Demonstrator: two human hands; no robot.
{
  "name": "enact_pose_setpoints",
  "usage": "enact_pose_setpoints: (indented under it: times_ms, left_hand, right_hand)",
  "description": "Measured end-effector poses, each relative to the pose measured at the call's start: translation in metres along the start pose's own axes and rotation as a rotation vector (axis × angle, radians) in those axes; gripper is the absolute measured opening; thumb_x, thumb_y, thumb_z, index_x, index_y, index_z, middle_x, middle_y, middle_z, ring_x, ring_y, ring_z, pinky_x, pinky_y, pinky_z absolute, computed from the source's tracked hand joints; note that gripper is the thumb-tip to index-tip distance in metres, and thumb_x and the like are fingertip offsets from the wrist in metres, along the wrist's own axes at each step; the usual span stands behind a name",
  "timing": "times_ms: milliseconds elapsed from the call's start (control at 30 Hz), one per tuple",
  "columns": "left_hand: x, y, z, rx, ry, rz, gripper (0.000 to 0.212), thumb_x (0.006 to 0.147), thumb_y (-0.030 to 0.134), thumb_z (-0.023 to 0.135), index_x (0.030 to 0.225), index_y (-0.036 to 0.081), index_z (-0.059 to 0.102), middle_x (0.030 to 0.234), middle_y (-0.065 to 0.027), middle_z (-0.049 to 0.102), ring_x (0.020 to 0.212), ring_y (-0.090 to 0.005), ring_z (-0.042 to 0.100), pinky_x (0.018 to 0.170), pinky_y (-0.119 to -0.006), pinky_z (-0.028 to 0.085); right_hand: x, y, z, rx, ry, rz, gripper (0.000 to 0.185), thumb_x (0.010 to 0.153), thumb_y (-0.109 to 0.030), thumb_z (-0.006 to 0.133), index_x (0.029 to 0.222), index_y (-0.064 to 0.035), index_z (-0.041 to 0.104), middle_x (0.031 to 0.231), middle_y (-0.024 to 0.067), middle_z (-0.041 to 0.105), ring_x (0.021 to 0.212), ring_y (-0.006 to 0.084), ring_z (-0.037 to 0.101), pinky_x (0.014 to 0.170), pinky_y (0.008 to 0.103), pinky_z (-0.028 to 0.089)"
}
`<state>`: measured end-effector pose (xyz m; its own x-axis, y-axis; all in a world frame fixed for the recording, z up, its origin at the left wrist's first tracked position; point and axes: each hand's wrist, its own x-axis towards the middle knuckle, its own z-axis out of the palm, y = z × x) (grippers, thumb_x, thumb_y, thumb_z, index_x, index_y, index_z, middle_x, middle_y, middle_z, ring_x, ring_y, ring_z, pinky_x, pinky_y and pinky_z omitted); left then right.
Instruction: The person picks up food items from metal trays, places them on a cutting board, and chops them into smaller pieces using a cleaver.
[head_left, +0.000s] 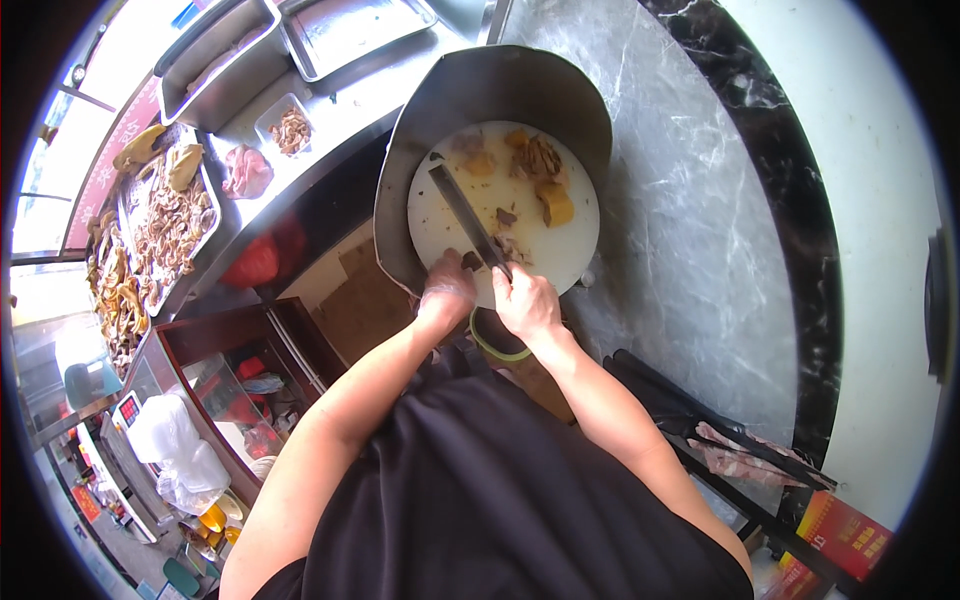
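Note:
A cleaver (469, 217) is held by its handle in my right hand (531, 301), its blade seen nearly edge-on and slanting to the upper left over a round white chopping board (442, 199). My left hand (448, 289), in a clear plastic glove, is at the board's near left edge. Its fingertips are on a small dark piece of meat (471, 261). Pale meat scraps (511, 249) lie beside the cleaver, with another dark piece (505, 217) just beyond. Sliced cooked meat (535, 157) and a yellow-skinned chunk (555, 205) sit at the far right of the board.
A tall curved metal guard (510, 82) wraps the board's far side. On the steel counter at left are a tray of cut meat (169, 217), a clear tub of pieces (291, 131), pink meat (247, 172) and a deep metal pan (225, 82). A green-rimmed bin (499, 345) stands below.

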<state>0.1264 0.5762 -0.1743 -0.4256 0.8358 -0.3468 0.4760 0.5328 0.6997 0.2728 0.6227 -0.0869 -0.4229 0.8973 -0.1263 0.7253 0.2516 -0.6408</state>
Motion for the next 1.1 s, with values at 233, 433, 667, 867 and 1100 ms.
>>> enact_pose_setpoints:
  times_ms: [233, 433, 667, 867, 1100]
  left_hand:
    - [0.0, -0.001, 0.001, -0.061, 0.032, 0.008, 0.02, 0.091, 0.015, 0.061, 0.105, 0.001, 0.058, 0.105, -0.0301, 0.066, 0.104, -0.0505, 0.063, 0.089, -0.054, 0.052]
    - [0.005, 0.0, 0.003, -0.025, 0.013, 0.023, 0.019, 0.089, 0.012, 0.06, 0.105, 0.001, 0.059, 0.107, -0.0304, 0.066, 0.106, -0.05, 0.063, 0.089, -0.055, 0.052]
    - [0.002, 0.008, -0.004, -0.032, 0.014, -0.04, 0.019, 0.088, 0.011, 0.06, 0.103, 0.0, 0.059, 0.101, -0.0304, 0.067, 0.101, -0.0498, 0.064, 0.086, -0.055, 0.053]
    - [0.002, -0.01, 0.01, 0.001, 0.088, 0.1, 0.021, 0.091, 0.018, 0.062, 0.101, 0.0, 0.06, 0.098, -0.0304, 0.068, 0.1, -0.0499, 0.065, 0.085, -0.054, 0.053]
    - [0.004, 0.01, 0.0, -0.055, 0.022, -0.028, 0.023, 0.092, 0.02, 0.064, 0.104, 0.001, 0.062, 0.099, -0.0299, 0.068, 0.1, -0.0488, 0.065, 0.084, -0.054, 0.053]
  right_hand:
    - [0.004, 0.009, 0.0, -0.128, -0.105, 0.07, 0.034, 0.099, -0.033, 0.058, 0.092, -0.0014, 0.067, 0.075, 0.0271, 0.068, 0.077, 0.0482, 0.068, 0.072, 0.0552, 0.055]
    - [0.006, 0.008, 0.017, -0.239, -0.157, 0.068, 0.033, 0.098, -0.033, 0.06, 0.091, -0.0009, 0.068, 0.075, 0.0283, 0.068, 0.078, 0.0478, 0.069, 0.074, 0.0541, 0.058]
    - [-0.005, 0.011, 0.003, -0.199, -0.099, 0.052, 0.032, 0.098, -0.031, 0.059, 0.092, -0.0009, 0.067, 0.075, 0.0281, 0.068, 0.078, 0.0476, 0.07, 0.074, 0.0537, 0.058]
    - [-0.001, -0.003, 0.016, -0.135, -0.08, 0.005, 0.031, 0.098, -0.031, 0.058, 0.093, -0.0018, 0.068, 0.076, 0.026, 0.07, 0.077, 0.0462, 0.07, 0.074, 0.0528, 0.058]
    - [-0.007, 0.023, 0.027, -0.265, -0.072, -0.013, 0.03, 0.097, -0.03, 0.06, 0.094, -0.0014, 0.068, 0.076, 0.0272, 0.069, 0.076, 0.047, 0.07, 0.074, 0.0538, 0.058]
